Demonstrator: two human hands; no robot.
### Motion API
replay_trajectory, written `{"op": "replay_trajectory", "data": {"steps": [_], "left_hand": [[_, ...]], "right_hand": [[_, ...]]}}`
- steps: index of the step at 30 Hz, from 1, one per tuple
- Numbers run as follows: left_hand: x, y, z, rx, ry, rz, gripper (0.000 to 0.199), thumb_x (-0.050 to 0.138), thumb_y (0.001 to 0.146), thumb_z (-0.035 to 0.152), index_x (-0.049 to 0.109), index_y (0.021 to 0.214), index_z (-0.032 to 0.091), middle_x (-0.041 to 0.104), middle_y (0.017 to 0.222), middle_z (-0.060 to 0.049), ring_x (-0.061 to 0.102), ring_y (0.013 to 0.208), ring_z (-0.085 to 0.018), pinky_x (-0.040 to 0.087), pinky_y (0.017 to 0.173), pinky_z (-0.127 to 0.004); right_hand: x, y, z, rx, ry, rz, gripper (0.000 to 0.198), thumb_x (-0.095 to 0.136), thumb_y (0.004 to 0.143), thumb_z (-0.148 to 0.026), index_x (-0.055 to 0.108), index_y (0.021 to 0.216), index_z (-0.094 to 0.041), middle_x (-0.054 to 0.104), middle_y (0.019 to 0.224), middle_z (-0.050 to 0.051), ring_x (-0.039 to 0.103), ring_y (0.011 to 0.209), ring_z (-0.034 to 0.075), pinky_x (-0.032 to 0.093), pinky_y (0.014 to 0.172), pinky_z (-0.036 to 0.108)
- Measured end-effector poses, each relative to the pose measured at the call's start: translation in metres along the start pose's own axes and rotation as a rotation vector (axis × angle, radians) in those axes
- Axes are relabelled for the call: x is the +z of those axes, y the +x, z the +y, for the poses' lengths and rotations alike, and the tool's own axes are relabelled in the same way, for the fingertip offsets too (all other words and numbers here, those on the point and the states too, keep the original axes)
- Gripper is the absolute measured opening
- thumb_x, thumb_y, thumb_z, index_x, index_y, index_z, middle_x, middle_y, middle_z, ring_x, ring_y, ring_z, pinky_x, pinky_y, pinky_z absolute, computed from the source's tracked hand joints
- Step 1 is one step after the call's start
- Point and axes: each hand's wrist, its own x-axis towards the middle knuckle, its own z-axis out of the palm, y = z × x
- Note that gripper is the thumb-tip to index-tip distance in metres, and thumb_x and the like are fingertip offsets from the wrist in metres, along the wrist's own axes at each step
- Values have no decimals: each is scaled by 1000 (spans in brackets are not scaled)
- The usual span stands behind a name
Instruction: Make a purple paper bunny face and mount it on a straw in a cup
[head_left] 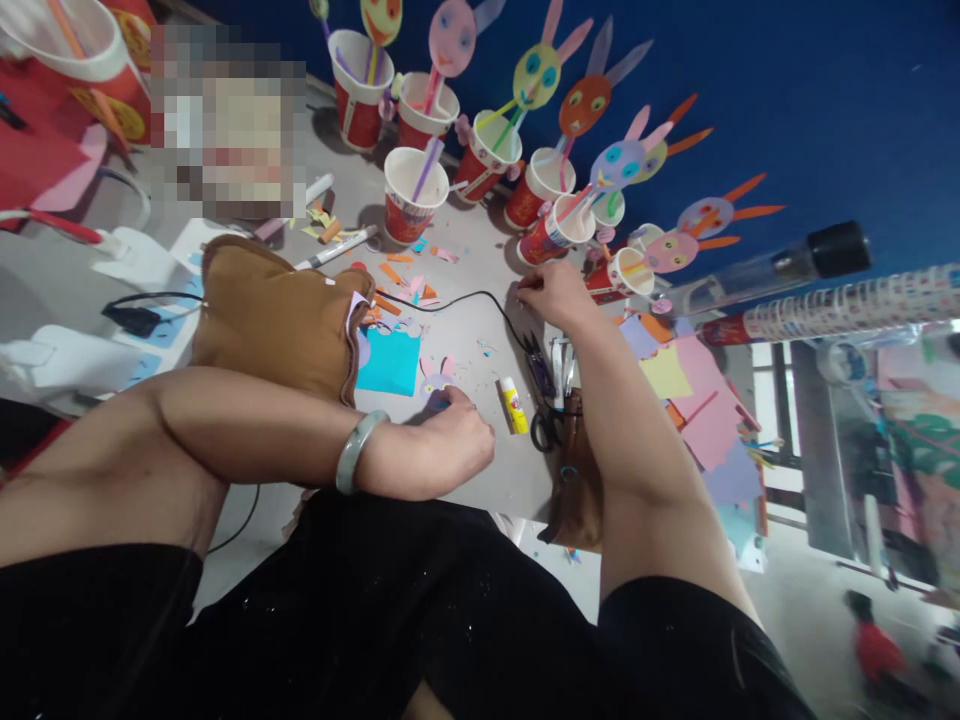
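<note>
My left hand [459, 440], with a pale bangle [358, 452] on its wrist, is closed at the lower edge of a small lilac paper rabbit face [437, 384] with pink ears. A bright blue paper square [390, 360] lies just left of the rabbit face. My right hand [561, 294] reaches further over the table, fingertips pinched together close to a red paper cup [551, 232]; whatever they hold, if anything, I cannot make out. Between my arms lie a yellow glue stick [514, 408] and black-handled scissors [545, 428].
Several red cups with paper rabbit heads on straws, such as an orange rabbit [583, 105], line the blue partition [825, 120]. A brown cushion [274, 315] sits left, near a power strip [161, 345]. Paper scraps [409, 292] and a black cable [450, 302] lie mid-table; coloured sheets [709, 400] lie right.
</note>
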Motion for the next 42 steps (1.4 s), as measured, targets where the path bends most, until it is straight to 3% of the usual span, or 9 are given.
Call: {"op": "replay_trajectory", "data": {"steps": [3,8,13,15,19,26,33,38,42], "left_hand": [[-5,-3,-1,-6,-7,4,20,64,86,3,77,100,10,80,85,-17,77,76,-32,55,78,-50],[-10,-3,-2,10,18,-47,31,59,87,-1,79,108,10,82,90,-17,78,79,-31,58,78,-49],[-3,0,0,29,58,-26,36,59,85,-2,79,112,10,82,95,-19,79,88,-38,59,80,-55],[-4,-1,0,43,69,-38,39,56,86,-4,79,114,9,82,99,-20,80,91,-39,59,80,-55],[-15,-6,-2,52,63,-46,39,54,87,-4,79,114,8,82,99,-21,79,90,-37,60,79,-53],[-19,-8,-2,37,10,-55,38,53,91,-1,78,119,7,81,103,-25,79,93,-38,60,84,-58],[-11,-5,0,28,-15,-26,36,56,90,0,79,117,8,81,106,-23,79,94,-38,59,85,-60],[-6,0,2,14,-49,-21,30,60,89,2,80,110,8,82,102,-22,78,88,-38,58,84,-61],[-5,0,2,22,-18,-42,34,57,91,2,79,116,8,81,104,-23,78,92,-40,57,85,-61]], "right_hand": [[0,-1,-2,-23,-50,-1,14,63,81,-19,76,86,-14,75,84,15,72,95,33,55,95,50],[1,-6,-10,-13,-179,-24,20,58,86,-16,77,93,-13,78,102,22,72,108,38,54,100,52],[5,-2,-35,-68,4,109,24,55,92,-21,75,105,-15,78,104,17,72,105,33,55,97,47],[7,7,-48,-88,118,155,25,54,91,-21,74,105,-15,78,95,13,73,95,29,56,92,46],[14,35,-64,-77,248,123,21,59,88,-21,76,101,-15,75,84,10,72,83,26,57,86,45],[19,66,-66,-114,165,55,12,68,82,-18,75,91,-14,75,91,13,71,99,31,56,98,50],[21,63,-68,-135,66,54,13,64,89,-21,73,95,-16,75,104,17,67,110,33,51,104,51],[22,53,-83,-140,195,103,15,59,92,-21,72,99,-17,76,100,11,69,99,26,55,97,44],[23,47,-103,-151,239,59,13,63,91,-20,74,96,-17,78,97,10,69,95,25,55,96,43]]}}
